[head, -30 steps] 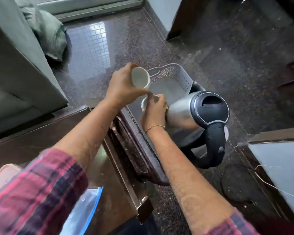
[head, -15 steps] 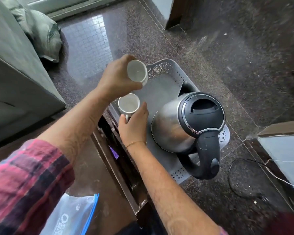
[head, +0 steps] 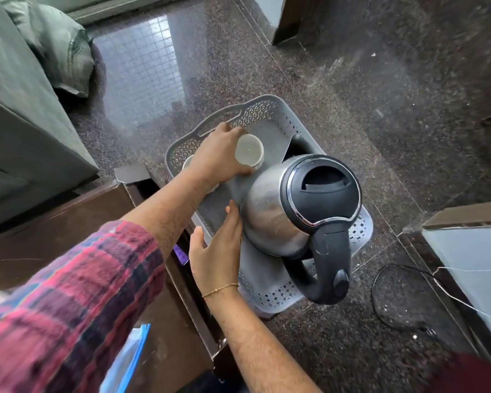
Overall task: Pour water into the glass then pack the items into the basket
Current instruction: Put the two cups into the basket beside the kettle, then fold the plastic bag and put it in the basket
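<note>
A grey perforated basket (head: 270, 112) sits on the dark floor beside the table. Inside it stands a steel kettle (head: 270, 219) with a black lid and handle, on the right side. My left hand (head: 216, 154) holds a white cup (head: 249, 152) low over the basket's far left part. A second white cup (head: 186, 163) rests in the basket's left corner, mostly hidden under my left wrist. My right hand (head: 216, 251) is open, fingers spread, just left of the kettle and touching its side, holding nothing.
A dark brown table (head: 54, 231) edge lies at lower left, with a clear zip bag (head: 125, 361) on it. A black cable loop (head: 400, 299) lies on the floor right of the basket. A green sack (head: 60, 46) sits at upper left, a white cabinet (head: 471, 259) at right.
My right hand has set its cup down in the basket's left corner and drawn back, open, beside the kettle. My left hand has lowered its cup into the basket.
</note>
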Tool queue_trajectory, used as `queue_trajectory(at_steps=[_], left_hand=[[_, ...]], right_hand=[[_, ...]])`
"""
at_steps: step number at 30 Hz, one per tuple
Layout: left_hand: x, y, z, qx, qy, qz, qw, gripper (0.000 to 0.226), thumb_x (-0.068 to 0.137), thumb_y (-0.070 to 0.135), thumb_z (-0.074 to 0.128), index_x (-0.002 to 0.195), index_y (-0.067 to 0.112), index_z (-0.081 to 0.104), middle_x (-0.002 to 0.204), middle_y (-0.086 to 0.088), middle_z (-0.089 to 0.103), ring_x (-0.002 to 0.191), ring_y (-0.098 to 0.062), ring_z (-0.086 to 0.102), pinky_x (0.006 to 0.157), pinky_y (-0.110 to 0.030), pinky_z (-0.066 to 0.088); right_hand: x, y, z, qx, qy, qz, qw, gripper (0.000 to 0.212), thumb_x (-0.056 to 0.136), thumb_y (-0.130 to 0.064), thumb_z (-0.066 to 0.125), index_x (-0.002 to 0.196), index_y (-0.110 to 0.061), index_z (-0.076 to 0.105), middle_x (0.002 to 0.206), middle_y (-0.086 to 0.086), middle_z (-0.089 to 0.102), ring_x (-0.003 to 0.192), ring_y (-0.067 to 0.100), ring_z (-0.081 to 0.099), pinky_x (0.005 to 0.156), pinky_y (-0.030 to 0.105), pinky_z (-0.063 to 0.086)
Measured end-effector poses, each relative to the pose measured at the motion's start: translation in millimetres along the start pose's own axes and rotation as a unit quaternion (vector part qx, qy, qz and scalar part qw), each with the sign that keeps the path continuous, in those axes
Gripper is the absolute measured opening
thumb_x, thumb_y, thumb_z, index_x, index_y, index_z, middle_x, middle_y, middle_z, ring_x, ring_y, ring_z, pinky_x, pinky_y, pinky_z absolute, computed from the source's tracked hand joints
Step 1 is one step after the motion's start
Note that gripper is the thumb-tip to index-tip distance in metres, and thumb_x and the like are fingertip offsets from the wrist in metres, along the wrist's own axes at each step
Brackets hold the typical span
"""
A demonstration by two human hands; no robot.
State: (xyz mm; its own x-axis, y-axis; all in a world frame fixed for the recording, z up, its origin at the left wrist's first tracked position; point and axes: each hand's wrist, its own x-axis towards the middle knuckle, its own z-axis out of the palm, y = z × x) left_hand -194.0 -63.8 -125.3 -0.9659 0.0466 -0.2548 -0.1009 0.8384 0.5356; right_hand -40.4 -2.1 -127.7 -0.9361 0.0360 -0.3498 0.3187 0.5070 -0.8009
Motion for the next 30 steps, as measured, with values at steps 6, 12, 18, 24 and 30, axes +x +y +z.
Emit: queue_trajectory(at_steps=[6, 12, 18, 24, 30], left_hand=[[-2, -6, 2, 0.058, -0.033, 0.017, 0.998, 0.089, 0.067, 0.053, 0.078, 0.142, 0.023, 0.041, 0.13, -0.008, 0.054, 0.121, -0.029, 0.051, 0.095, -0.041, 0.046], [-84, -29, -21, -0.159, 0.192, 0.003, 0.968, 0.047, 0.084, 0.02, 0.067, 0.129, 0.016, 0.056, 0.12, 0.0, 0.063, 0.113, -0.012, 0.057, 0.099, -0.021, 0.039], [-238, -102, -11, -0.202, 0.277, -0.184, 0.921, 0.025, 0.087, 0.02, 0.06, 0.111, 0.022, 0.064, 0.107, 0.007, 0.068, 0.104, -0.01, 0.063, 0.095, -0.036, 0.049], [-364, -138, 26, -0.173, 0.264, -0.375, 0.871, 0.018, 0.088, 0.009, 0.062, 0.103, 0.018, 0.066, 0.101, 0.006, 0.065, 0.095, -0.012, 0.057, 0.087, -0.03, 0.043], [-418, -117, 84, -0.311, 0.31, -0.55, 0.71, 0.027, 0.087, 0.005, 0.061, 0.078, 0.03, 0.059, 0.077, 0.006, 0.063, 0.071, -0.016, 0.057, 0.071, -0.028, 0.046]], right_hand=[[-6, 6, -8, 0.025, 0.016, -0.008, 1.0, 0.065, 0.083, -0.007, 0.056, 0.142, -0.003, 0.029, 0.144, 0.014, 0.037, 0.134, 0.023, 0.036, 0.109, 0.019, 0.026], [-25, -11, -10, 0.031, 0.077, -0.133, 0.988, 0.051, 0.081, -0.008, 0.053, 0.131, -0.003, 0.045, 0.13, 0.011, 0.05, 0.123, 0.022, 0.048, 0.105, 0.025, 0.037], [-83, -4, 33, -0.006, -0.082, -0.203, 0.976, 0.035, 0.082, -0.011, 0.052, 0.118, -0.009, 0.055, 0.116, 0.004, 0.057, 0.11, 0.018, 0.054, 0.099, 0.031, 0.044], [-128, 37, 92, -0.166, -0.302, -0.106, 0.933, 0.037, 0.087, -0.021, 0.054, 0.123, -0.013, 0.051, 0.127, 0.003, 0.053, 0.122, 0.02, 0.043, 0.107, 0.035, 0.034], [-136, 51, 140, -0.306, -0.351, -0.128, 0.876, 0.063, 0.09, -0.035, 0.054, 0.143, -0.013, 0.027, 0.146, 0.005, 0.037, 0.136, 0.024, 0.03, 0.111, 0.043, 0.022]])
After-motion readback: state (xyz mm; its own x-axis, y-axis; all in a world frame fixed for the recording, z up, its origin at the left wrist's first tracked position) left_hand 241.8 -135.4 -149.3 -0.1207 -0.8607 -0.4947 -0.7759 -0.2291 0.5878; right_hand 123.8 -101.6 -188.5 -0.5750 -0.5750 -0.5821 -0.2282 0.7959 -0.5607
